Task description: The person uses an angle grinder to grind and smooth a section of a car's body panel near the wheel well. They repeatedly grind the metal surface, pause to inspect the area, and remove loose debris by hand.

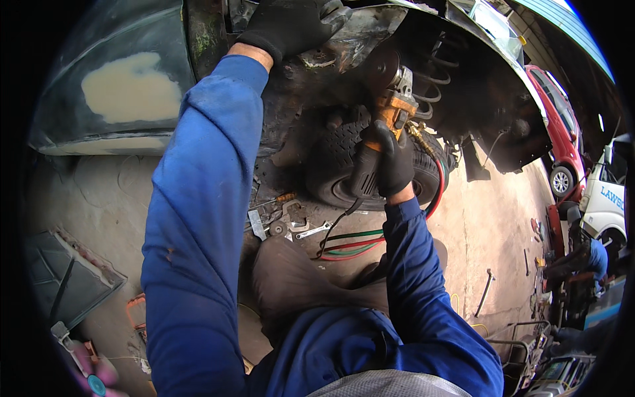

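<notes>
My right hand (393, 159), in a black glove, is closed around the body of an angle grinder (397, 106) with an orange-yellow head. The grinder points up, and its dark round disc (382, 69) sits close to the bare metal inside the wheel arch. A black cord hangs from its lower end. At the top, my left hand (291, 28), also gloved in black, rests on the car's body panel (357, 43), its fingers loosely extended. Right of the grinder stands a coil spring (433, 86). Behind my right hand lies a wheel with a knobbly tyre (331, 159).
Red and green hoses (354, 246) with brass fittings run near the tyre. A spanner (313, 230), clamps and other tools lie on the floor. A filler-patched panel (132, 89) stands left. A hammer (485, 291), a red car (559, 126) and a crouching person (595, 261) are right.
</notes>
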`<control>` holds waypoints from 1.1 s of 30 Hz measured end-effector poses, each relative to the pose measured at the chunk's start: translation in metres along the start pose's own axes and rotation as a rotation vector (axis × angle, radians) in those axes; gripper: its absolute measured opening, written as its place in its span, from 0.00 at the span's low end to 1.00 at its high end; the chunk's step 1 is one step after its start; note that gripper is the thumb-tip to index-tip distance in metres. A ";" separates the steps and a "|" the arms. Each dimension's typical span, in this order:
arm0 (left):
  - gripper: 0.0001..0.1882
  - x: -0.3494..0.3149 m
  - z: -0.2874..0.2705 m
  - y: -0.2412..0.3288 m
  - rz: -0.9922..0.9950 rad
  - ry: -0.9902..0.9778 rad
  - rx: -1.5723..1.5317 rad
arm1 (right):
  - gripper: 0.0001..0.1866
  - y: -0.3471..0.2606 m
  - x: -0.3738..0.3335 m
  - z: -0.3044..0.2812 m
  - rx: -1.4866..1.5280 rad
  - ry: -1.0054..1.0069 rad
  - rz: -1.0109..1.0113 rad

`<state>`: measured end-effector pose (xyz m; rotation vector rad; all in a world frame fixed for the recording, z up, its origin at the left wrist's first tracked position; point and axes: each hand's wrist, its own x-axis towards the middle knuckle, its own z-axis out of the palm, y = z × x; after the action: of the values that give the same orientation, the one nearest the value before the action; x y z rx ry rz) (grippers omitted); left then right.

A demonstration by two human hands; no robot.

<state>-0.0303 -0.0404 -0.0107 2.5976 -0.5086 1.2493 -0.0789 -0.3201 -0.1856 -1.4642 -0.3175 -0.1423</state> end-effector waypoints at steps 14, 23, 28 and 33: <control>0.16 0.000 0.000 0.007 0.086 0.132 0.013 | 0.20 -0.006 0.002 -0.001 0.047 -0.023 -0.073; 0.16 -0.001 0.000 0.005 0.064 0.124 -0.008 | 0.18 -0.006 0.015 0.006 -0.008 0.018 -0.121; 0.16 -0.001 0.000 0.004 0.081 0.110 -0.009 | 0.21 -0.006 0.022 0.006 -0.068 0.000 -0.185; 0.16 -0.001 0.000 0.001 0.075 0.082 0.032 | 0.20 -0.003 0.026 0.004 -0.123 0.002 -0.223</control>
<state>-0.0316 -0.0415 -0.0113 2.5622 -0.5800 1.3930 -0.0553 -0.3140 -0.1743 -1.5474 -0.4773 -0.3479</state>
